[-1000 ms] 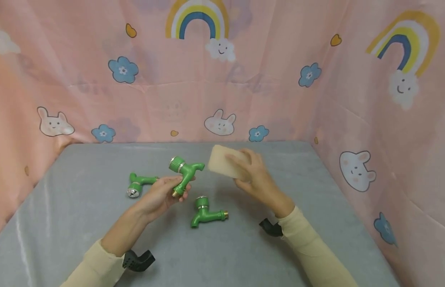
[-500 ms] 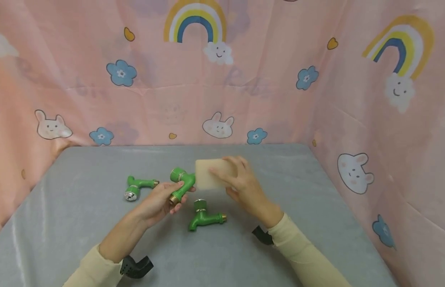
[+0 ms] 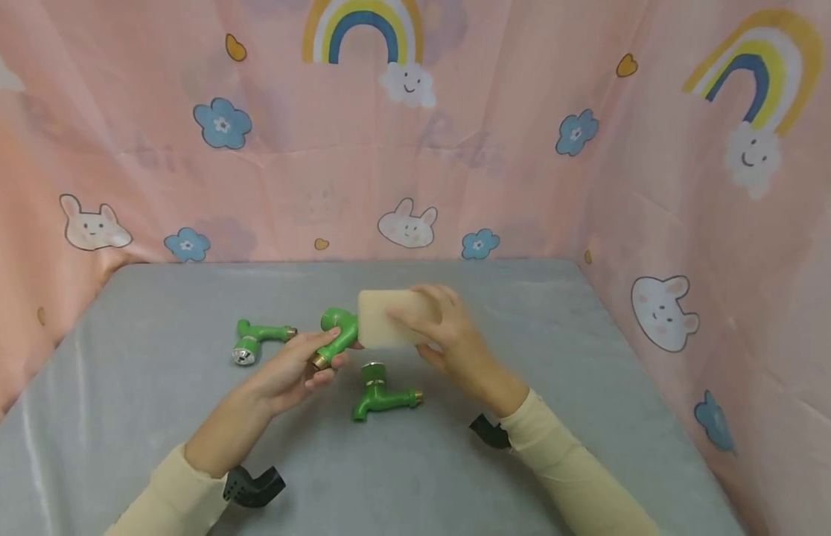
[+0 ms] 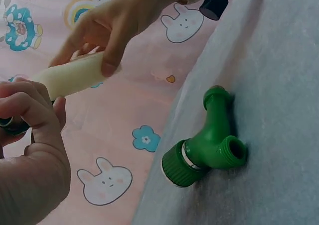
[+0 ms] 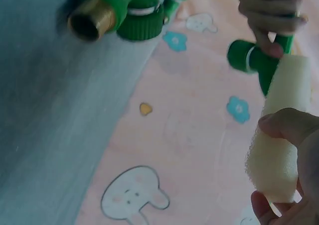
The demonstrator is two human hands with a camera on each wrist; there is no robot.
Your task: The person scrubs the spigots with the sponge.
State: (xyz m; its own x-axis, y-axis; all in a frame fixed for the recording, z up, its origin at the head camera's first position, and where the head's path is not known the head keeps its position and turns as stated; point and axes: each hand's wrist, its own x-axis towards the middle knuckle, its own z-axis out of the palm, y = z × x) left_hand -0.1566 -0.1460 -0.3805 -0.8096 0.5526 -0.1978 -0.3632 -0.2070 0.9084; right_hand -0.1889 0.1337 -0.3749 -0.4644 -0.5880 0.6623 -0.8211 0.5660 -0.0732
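Observation:
My left hand (image 3: 288, 376) grips a green tap (image 3: 340, 336) with a brass threaded end, held above the table. In my right hand (image 3: 459, 346) is a cream sponge (image 3: 382, 320), pinched between thumb and fingers. The sponge's end lies against the tap's spout side and hides part of it in the head view. Porous texture shows on the sponge (image 4: 75, 75) in the left wrist view. A second green tap (image 3: 385, 400) lies on the table below the hands. Left of the left hand lies a third green tap (image 3: 255, 341) with a silver cap.
The grey cloth-covered table (image 3: 576, 476) ends at a pink printed curtain (image 3: 523, 186) behind and at both sides. A black curved piece (image 3: 255, 487) sticks out at the left wrist, and another black piece (image 3: 489, 432) at the right.
My right hand has brought the sponge left and down from beside the held tap onto its spout side. The tap in my left hand has tilted and shifted slightly. The lying taps stay put.

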